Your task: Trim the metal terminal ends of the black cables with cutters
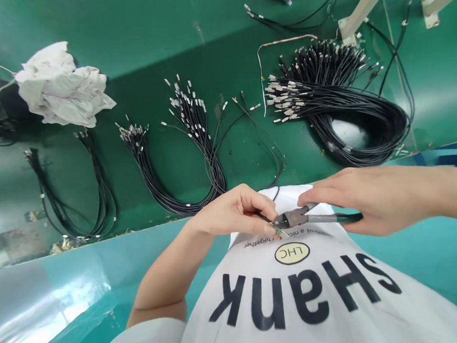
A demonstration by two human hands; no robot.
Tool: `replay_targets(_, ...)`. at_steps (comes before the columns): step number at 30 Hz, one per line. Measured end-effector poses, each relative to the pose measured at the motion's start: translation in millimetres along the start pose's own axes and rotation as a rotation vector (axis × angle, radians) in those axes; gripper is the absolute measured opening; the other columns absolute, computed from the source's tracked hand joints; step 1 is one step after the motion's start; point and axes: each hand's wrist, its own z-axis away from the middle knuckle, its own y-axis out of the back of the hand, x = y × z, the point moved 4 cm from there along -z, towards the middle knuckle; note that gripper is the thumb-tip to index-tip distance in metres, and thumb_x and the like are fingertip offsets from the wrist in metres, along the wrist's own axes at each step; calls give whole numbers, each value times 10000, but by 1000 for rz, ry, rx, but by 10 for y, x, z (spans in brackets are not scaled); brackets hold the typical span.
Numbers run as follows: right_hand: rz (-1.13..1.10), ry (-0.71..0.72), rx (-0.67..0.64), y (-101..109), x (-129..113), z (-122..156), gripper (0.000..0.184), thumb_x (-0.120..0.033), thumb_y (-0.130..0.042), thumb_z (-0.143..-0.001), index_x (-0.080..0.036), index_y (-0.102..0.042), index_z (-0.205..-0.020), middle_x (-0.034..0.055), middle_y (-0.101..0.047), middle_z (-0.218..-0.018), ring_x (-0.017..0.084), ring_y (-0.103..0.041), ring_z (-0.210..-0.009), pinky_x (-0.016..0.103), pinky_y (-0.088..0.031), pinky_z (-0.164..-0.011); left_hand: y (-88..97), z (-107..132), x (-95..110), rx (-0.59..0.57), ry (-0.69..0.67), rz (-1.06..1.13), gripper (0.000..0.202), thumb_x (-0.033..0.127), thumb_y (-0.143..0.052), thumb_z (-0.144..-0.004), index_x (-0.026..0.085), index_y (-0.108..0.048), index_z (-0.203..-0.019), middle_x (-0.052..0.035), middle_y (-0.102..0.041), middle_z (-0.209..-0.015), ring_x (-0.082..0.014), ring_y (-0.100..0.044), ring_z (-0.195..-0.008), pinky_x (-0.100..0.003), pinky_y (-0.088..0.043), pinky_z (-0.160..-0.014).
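From my station I see the left hand with its thumb and index finger pinched together on the end of a black cable, thin strands poking out just past the fingertips. The right hand's fingers are wrapped round the handles of the pliers, whose head sits right beside the left fingers; I can't tell whether the jaws bite the wire. The left fingers hide part of the cable from me. Both hands sit over the white shirt, short of the green surface. Ahead and left of the left fingers lies a U-shaped bundle; farther left, a smaller bundle, with a crumpled cloth beyond. Ahead of the right fingers, a thick coil stands in the way of a pale post
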Motion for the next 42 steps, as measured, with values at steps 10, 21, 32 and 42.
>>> replay_targets(10,-455,-134,412,-150,39,-30,269,-255,-605,-863,-268,-551,-1127,-33,-496,-758,141,-467,-627,272,-387,-577,48,83,-92,217,-118,111,100,263,-854,-731,184,-839,-792,-76,-765,-740,-157,-667,-643,-267,-512,-613)
replay_targets(21,-49,-401,436,-181,268,25,396,-267,-594,-838,-225,-508,-1222,8,-583,-925,175,-563,-738,311,-445,-654,18,37,68,664,-262,40,150,306,-756,-862,184,-794,-941,-76,-787,-939,-166,-678,-823,-276,-537,-713)
replay_targets(32,399,-274,720,-229,-132,-94,534,-227,-610,-813,-163,-499,-1331,81,-628,-1070,258,-623,-925,364,-474,-746,-91,-11,48,679,-432,256,103,285,-564,-1002,208,-562,-1069,-9,-699,-679,-116,-561,-573,-235,-426,-584)
replay_targets(42,512,-327,769,-328,-355,-306,490,-233,-576,-846,-140,-497,-1321,86,-607,-1044,266,-610,-922,364,-440,-758,-79,146,-76,727,-512,366,44,188,-672,-931,148,-672,-950,-15,-693,-725,-144,-689,-660,-278,-546,-684)
